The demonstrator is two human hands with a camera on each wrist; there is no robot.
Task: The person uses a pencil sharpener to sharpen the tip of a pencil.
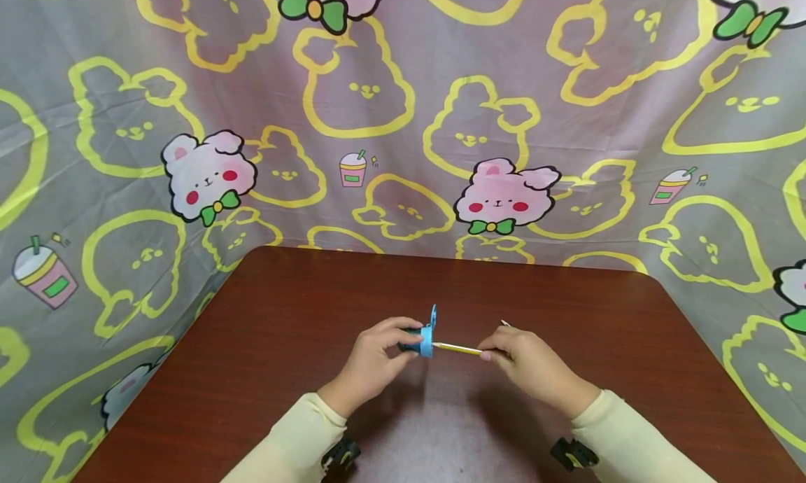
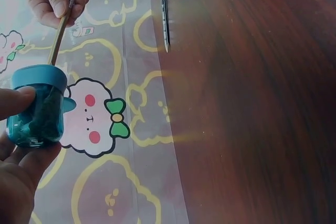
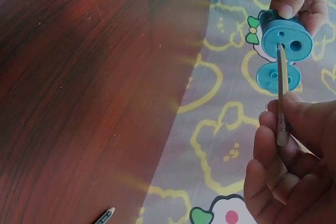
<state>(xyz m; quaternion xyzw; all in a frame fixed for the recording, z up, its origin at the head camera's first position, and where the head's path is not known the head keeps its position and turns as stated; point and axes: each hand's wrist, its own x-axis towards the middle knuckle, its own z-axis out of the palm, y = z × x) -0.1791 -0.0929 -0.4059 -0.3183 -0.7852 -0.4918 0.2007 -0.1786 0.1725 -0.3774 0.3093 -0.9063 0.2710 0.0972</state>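
Note:
My left hand grips a blue pencil sharpener with a see-through shavings container, thumb on one side and fingers on the other. Its flip lid hangs open, baring a face with holes of different sizes. A yellow-striped pencil is pinched near its rear end by my right hand. The pencil's point is right at one of the smaller holes in the right wrist view. Both hands are above the table, facing each other.
A second, dark pencil lies on the brown wooden table, beyond my right hand in the head view. Patterned cloth with cartoon rabbits hangs behind the table and along its sides.

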